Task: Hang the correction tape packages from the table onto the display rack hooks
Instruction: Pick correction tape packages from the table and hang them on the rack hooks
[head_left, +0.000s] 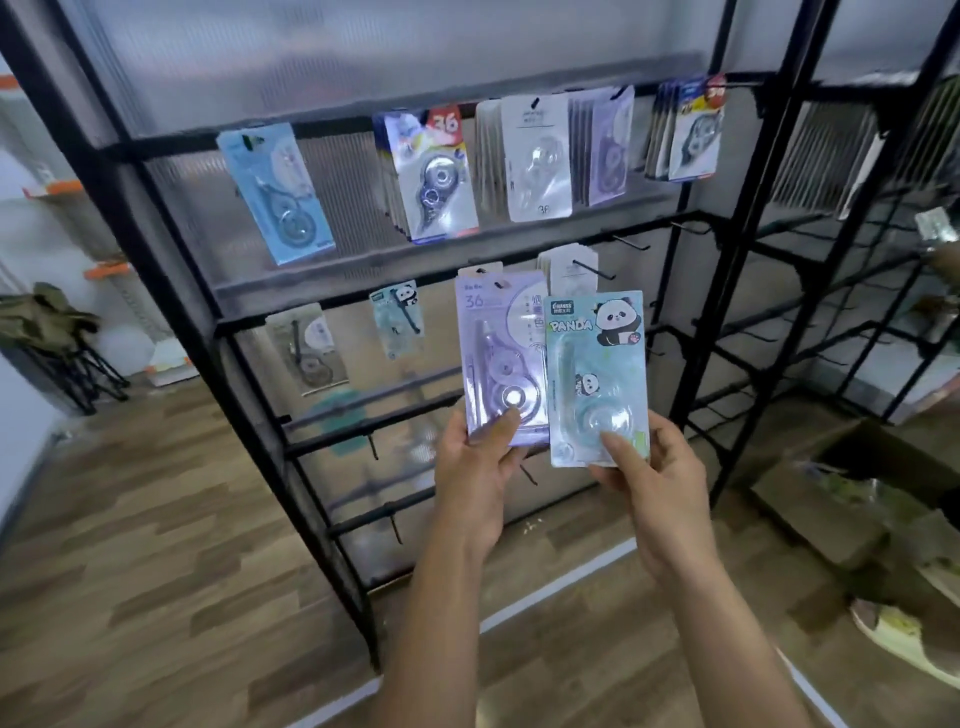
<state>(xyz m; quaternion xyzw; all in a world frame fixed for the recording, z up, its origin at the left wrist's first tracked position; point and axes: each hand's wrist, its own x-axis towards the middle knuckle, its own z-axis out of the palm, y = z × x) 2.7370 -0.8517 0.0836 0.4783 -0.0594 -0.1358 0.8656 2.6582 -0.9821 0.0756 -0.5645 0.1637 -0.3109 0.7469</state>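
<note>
Two packs are up in front of the rack: our left hand pinches the purple pack at its lower edge, thumb on the blister, and our right hand grips the panda pack the same way. Panda pack overlaps the purple one's right side. Behind them more packs hang on hooks; a bare hook sticks out just above

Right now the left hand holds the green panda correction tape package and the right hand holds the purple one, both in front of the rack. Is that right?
No, the hands are swapped. In the head view the left hand holds the purple package and the right hand holds the green panda package, both in front of the rack.
</note>
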